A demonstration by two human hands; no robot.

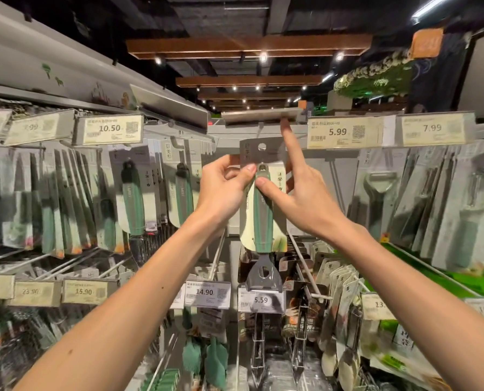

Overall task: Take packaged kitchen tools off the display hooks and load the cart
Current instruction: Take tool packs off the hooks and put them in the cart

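A packaged peeler (263, 218) with a green handle and a steel head hangs in the middle of the display, its grey card top still at the hook (260, 128). My left hand (224, 187) pinches the card's upper left edge between thumb and fingers. My right hand (300, 193) holds the package from the right, thumb on the handle's front, while its index finger points up and touches the flipped-up price tag holder (260, 115) above. No cart is in view.
Similar packaged tools hang on hooks at left (131, 198) and right (381, 198). Price tags line the hook ends: 10.50 (109, 128), 5.99 (338, 132), 7.99 (432, 127). A lower row carries tags 14.90 (204, 292) and 5.59 (260, 300), with more goods beneath.
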